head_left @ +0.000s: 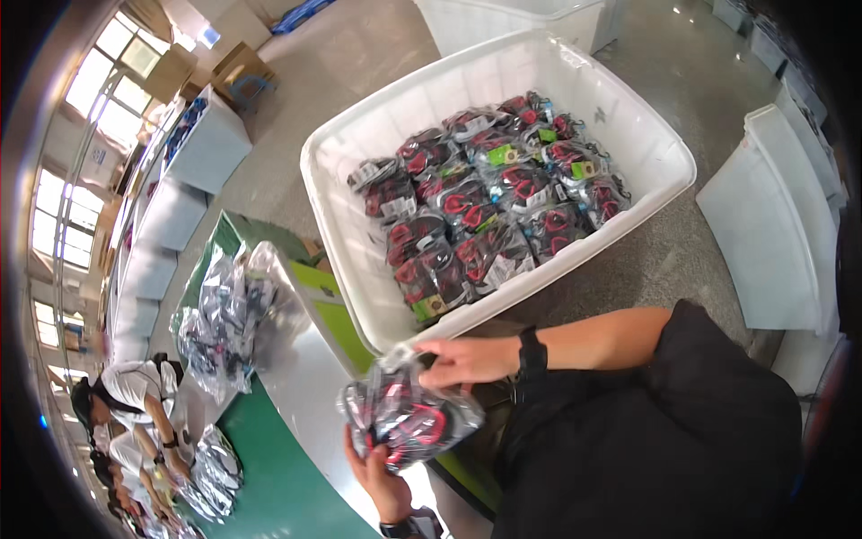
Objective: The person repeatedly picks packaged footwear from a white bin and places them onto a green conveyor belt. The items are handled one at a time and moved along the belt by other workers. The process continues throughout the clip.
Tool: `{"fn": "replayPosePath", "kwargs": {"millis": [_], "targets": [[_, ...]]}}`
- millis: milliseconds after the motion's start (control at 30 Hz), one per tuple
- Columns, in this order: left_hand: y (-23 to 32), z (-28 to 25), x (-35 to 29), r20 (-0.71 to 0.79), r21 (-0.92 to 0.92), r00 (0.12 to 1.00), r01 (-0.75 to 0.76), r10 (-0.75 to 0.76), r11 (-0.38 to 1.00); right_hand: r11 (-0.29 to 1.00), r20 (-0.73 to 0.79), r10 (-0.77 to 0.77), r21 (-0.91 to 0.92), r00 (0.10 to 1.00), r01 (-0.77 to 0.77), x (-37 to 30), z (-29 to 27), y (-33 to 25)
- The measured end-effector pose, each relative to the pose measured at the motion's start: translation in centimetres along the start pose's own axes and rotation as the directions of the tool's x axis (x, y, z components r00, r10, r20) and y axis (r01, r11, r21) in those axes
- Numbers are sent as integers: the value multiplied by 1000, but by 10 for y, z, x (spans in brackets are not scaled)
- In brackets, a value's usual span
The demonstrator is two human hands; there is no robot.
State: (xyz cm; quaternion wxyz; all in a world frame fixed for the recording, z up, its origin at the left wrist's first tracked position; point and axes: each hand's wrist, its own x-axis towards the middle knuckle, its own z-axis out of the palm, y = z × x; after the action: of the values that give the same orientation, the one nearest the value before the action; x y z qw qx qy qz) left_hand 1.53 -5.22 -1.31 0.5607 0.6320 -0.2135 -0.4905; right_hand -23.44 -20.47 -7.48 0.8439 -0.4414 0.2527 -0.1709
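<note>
Both of my hands hold a clear plastic bag (415, 418) with black and red articles inside that look like sandals, beside the near corner of a white bin. My left hand (382, 483) grips its lower left side, thumb on top. From above, my right hand (471, 362) pinches the upper edge, its fingers partly hidden by the plastic. The white bin (346, 260) stands just beyond, with several similar bagged black and red articles (467, 202) laid in rows, some with green tags.
At left is a table with a green top (269, 449) and a metal edge (310, 395), bearing a heap of clear bags (229, 314). Co-workers (135, 395) handle bags along it. More white bins (772, 225) stand at right and at the back. Cartons (238, 67) lie far left.
</note>
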Motion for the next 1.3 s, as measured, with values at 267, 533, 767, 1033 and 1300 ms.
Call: {"fn": "replayPosePath", "kwargs": {"millis": [267,533,767,1033,1300], "targets": [[-7,66,-16,252,-40,968,13,-3,999,961,-47,-248,-141,968,239,-34,-27,-12],[-15,85,-13,407,72,913,-31,-1,997,979,-181,-160,97,970,179,-80,-68,-61],[-45,32,-19,139,259,979,-182,150,949,888,-524,-337,100,782,449,-110,-216,-114],[-60,-23,-27,17,281,991,-135,136,950,936,-954,-223,-153,200,316,-113,-422,-144],[-45,-21,-55,-72,212,996,-35,51,977,995,-863,88,104,498,4,-98,-383,-38]]}}
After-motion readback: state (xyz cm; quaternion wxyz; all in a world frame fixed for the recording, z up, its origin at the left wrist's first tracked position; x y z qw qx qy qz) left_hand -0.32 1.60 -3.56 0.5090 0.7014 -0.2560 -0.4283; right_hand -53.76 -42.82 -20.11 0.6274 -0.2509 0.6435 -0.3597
